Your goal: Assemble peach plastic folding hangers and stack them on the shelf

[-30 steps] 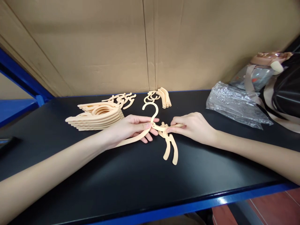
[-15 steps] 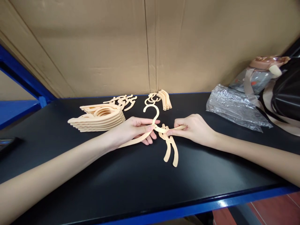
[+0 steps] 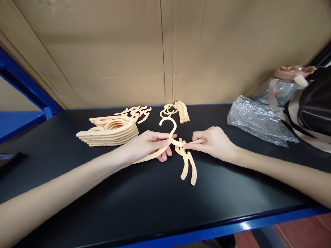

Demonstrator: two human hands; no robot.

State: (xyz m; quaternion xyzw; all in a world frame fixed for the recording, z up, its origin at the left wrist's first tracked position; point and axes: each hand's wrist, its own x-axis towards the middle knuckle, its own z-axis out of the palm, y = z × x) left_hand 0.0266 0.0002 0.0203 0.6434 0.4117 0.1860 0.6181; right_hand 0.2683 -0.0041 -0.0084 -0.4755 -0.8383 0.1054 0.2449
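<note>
Between my two hands is a cream-coloured clothes hanger (image 3: 172,128), its hook pointing up and away from me. My left hand (image 3: 152,144) pinches it near the centre joint, thumb on top, with one arm of the hanger running back under my wrist. The other arm is gripped by my right hand (image 3: 210,140), thumb and curled fingers closed round it. Below and partly behind that arm, loose hanger pieces (image 3: 192,168) lie on the black table (image 3: 155,199); their upper ends are partly covered.
A stack of hangers (image 3: 111,132) stands left of centre, with loose hook pieces (image 3: 137,112) behind it. Further back lie more hooks (image 3: 168,110) and a bundle of curved arms (image 3: 182,111). At right are a clear plastic bag (image 3: 256,120), a bottle (image 3: 281,86) and a black bag (image 3: 315,103).
Both hands keep their hold on the hanger, and the hanger's pose is nearly the same. The whole view has shifted slightly.
</note>
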